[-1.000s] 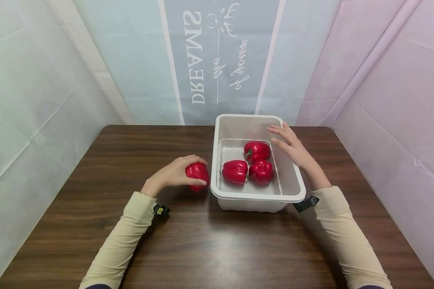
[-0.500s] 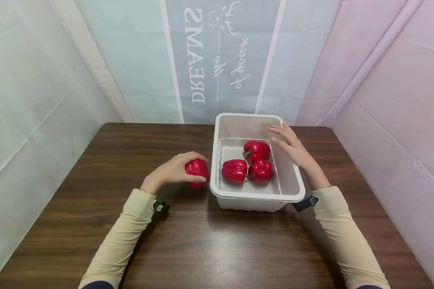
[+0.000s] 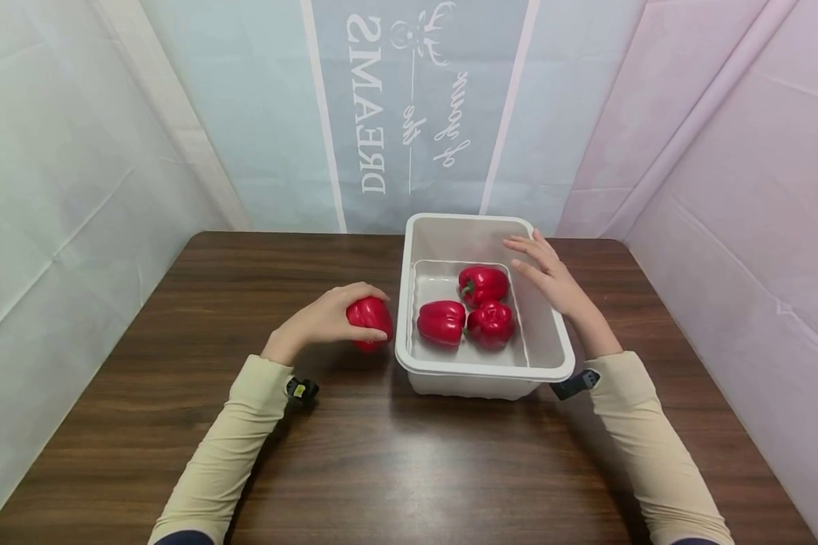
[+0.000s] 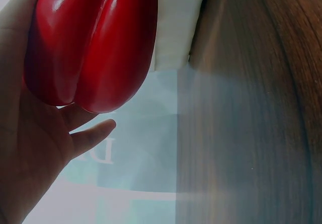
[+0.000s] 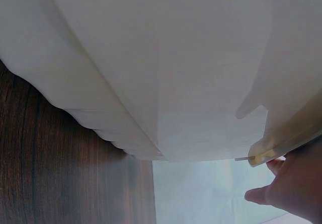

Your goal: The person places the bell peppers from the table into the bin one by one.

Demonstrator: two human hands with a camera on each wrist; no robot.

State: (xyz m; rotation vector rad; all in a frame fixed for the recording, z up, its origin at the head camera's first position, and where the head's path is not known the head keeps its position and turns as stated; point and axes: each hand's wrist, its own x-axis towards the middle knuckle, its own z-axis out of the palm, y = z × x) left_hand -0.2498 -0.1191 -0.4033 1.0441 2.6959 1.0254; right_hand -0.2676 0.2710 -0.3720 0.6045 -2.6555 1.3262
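My left hand (image 3: 320, 318) grips a glossy red bell pepper (image 3: 368, 315), thumb on its near side and fingers over its far side. They are just left of a white plastic bin (image 3: 480, 372). In the left wrist view, the bell pepper (image 4: 95, 43) fills the upper left, with a gap between it and the wood. Across the bin's right rim lies my right hand (image 3: 555, 281), its fingers stretched loosely over the inside. Inside the bin are three more red bell peppers: one at left (image 3: 441, 323), one at back (image 3: 484, 285), one at front right (image 3: 491, 325).
The bin stands towards the back of a dark wood table (image 3: 327, 469). Behind it hangs a pale blue fabric backdrop (image 3: 266, 121) with lettering. White fabric walls close off the left (image 3: 61, 197) and right (image 3: 743, 227) sides.
My left hand has raised the bell pepper slightly, shifting it a little up and left in the head view. The right hand and the bin keep their places.
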